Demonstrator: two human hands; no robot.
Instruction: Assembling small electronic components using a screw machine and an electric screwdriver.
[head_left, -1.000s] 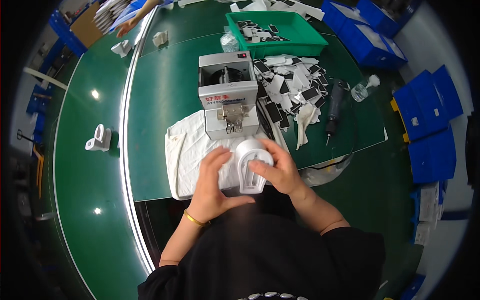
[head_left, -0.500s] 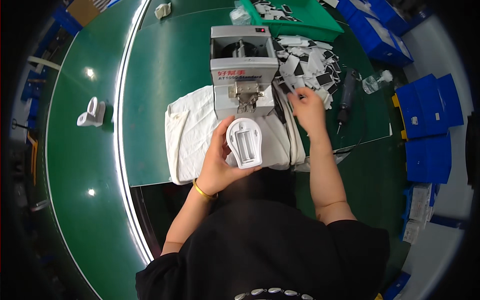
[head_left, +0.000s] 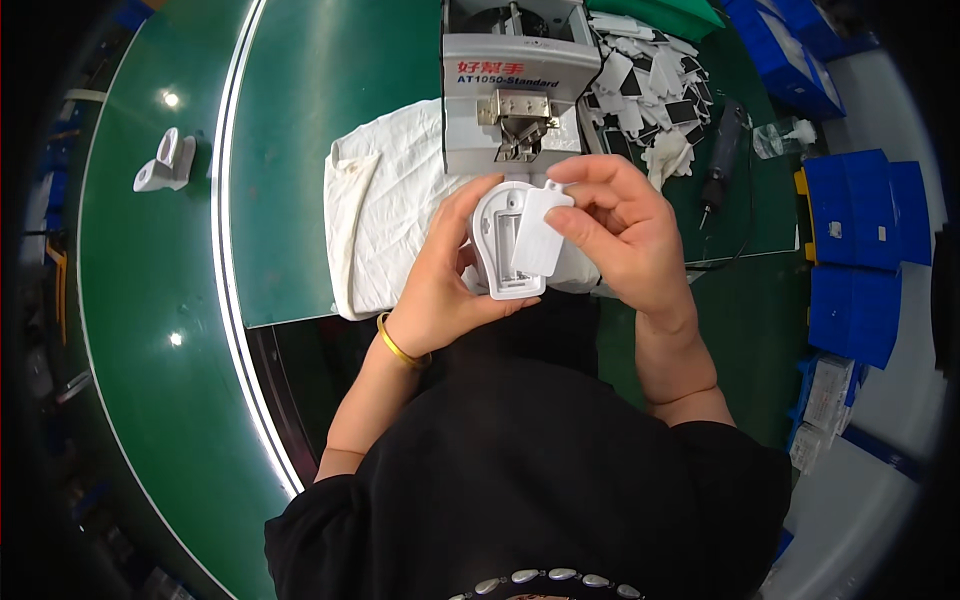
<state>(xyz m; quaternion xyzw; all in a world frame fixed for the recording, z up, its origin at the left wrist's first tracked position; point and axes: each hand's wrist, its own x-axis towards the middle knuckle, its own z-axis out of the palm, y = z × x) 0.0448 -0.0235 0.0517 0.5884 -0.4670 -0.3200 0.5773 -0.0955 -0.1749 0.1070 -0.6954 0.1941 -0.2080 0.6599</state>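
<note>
My left hand [head_left: 445, 265] grips a white plastic housing [head_left: 487, 240] by its sides, with its battery compartment facing up. Between the thumb and fingers of my right hand [head_left: 630, 230] is a flat white battery cover [head_left: 541, 240] with a small tab at its top. The cover is tilted and lies over the right part of the compartment; whether it touches the housing I cannot tell. Just beyond both hands stands a grey tabletop machine [head_left: 515, 110] with a metal mechanism on its front.
A white cloth [head_left: 385, 190] lies under the machine. Right of it are a heap of white covers [head_left: 650, 80], a power screwdriver [head_left: 722, 155] and a clear bottle [head_left: 775, 140]. Another white part [head_left: 168, 165] sits on the green surface at left. Blue bins [head_left: 850, 215] line the right side.
My right hand has come from beside the heap to the housing, bringing the white battery cover over the compartment. My left hand keeps its hold on the housing. The whole view has shifted slightly.
</note>
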